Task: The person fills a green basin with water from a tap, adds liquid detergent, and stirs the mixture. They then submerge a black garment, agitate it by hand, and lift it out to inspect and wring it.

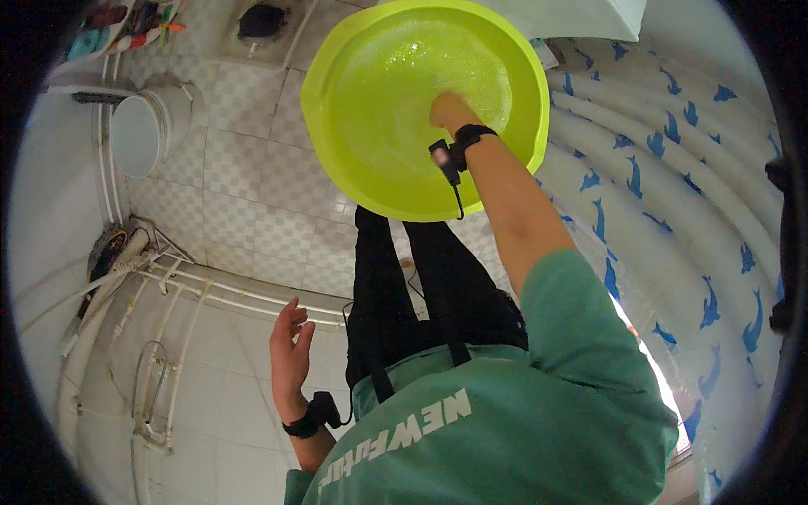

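Note:
A large lime-green plastic basin [315,95] stands in front of me, with cloudy water [391,107] and a few bright glints inside. Into that water reaches my right hand [449,112]. Its fingers are below the surface and blurred, so I cannot see whether they hold anything. A black strap with a small cabled device [447,159] is on that wrist. My left hand [291,347] hangs in the air at my left side, beside my leg. Its fingers are loosely bent and apart, with nothing in them. Another black wrist device [319,411] is strapped below it.
A translucent curtain with blue dolphin prints [656,145] hangs along the right. White pipes [246,303] run along the tiled wall on the left. On the checkered floor tiles [233,158] stands a white bucket [136,136]. A white fixture [581,19] is beyond the basin.

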A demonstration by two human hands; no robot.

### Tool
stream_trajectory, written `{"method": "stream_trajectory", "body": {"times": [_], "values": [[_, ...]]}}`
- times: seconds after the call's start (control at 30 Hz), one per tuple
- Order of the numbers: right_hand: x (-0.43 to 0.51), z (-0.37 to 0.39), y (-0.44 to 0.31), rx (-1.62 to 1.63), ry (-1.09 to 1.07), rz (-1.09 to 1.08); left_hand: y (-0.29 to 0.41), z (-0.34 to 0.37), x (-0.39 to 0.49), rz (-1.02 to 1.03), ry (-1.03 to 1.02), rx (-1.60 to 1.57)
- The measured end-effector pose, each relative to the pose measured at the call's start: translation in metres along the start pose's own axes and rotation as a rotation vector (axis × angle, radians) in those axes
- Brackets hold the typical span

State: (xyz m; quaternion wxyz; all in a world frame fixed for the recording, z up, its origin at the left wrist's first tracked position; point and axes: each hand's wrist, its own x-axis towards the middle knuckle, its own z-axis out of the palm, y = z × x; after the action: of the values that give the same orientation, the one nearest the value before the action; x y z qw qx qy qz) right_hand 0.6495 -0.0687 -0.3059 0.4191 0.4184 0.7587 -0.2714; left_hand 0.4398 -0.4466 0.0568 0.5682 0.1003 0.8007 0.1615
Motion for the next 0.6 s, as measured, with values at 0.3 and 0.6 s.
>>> {"method": "stream_trajectory", "body": {"times": [0.3, 0.6], "values": [[-0.048, -0.007, -0.019, 0.328, 0.312, -0.174, 0.005, 0.006, -0.001, 0.026, 0.023, 0.080], [-0.037, -0.026, -0.014, -0.020, 0.055, -0.053, 0.018, 0.010, 0.000, 0.022, 0.010, 0.080]]}}
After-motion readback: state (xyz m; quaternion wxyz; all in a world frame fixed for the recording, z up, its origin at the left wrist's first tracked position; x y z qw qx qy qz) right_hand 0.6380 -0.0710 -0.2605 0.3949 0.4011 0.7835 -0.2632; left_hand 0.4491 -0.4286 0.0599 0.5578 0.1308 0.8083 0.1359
